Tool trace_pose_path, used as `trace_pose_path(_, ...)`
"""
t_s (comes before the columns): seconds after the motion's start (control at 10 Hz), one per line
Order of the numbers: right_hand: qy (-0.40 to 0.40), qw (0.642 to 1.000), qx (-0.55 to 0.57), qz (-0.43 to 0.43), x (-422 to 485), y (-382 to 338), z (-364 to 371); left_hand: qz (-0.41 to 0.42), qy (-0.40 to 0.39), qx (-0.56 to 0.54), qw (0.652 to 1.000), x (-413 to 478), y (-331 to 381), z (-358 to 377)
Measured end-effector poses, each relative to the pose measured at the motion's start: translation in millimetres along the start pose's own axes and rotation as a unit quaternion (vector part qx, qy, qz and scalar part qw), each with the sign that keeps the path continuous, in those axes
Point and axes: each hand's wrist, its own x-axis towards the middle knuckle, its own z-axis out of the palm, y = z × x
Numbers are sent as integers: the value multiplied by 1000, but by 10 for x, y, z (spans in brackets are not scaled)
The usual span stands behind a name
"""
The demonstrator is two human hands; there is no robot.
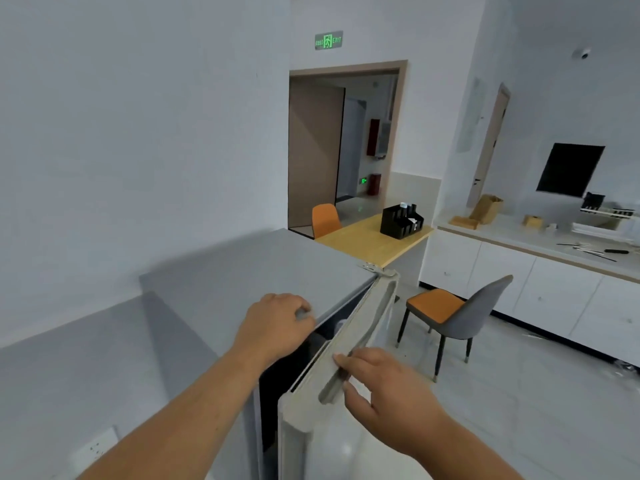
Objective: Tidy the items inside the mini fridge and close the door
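Note:
The grey mini fridge (249,268) stands below me against the left wall, seen from above. Its door (349,344) is partly open, hinged at the far right corner, leaving a dark wedge-shaped gap. The inside is almost black and no items can be made out. My left hand (277,323) rests on the front edge of the fridge top, fingers curled over the rim. My right hand (381,386) grips the door's top edge at the recessed handle slot, thumb on the inner side.
A grey-and-orange chair (453,313) stands on the floor just right of the door. A wooden table (367,237) with a black organiser (401,220) sits behind the fridge. White cabinets (540,282) run along the right wall. A wall socket (93,448) is at lower left.

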Motion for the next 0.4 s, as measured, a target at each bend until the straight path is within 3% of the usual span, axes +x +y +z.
trace_pose_path(0.3, -29, 999, 11, -30, 360, -180, 113, 28, 15, -22, 999, 12, -37, 23)
trace_pose_path(0.4, 14, 999, -31, -10, 264, -1, -79, 61, 61, -26, 996, -34, 49, 38)
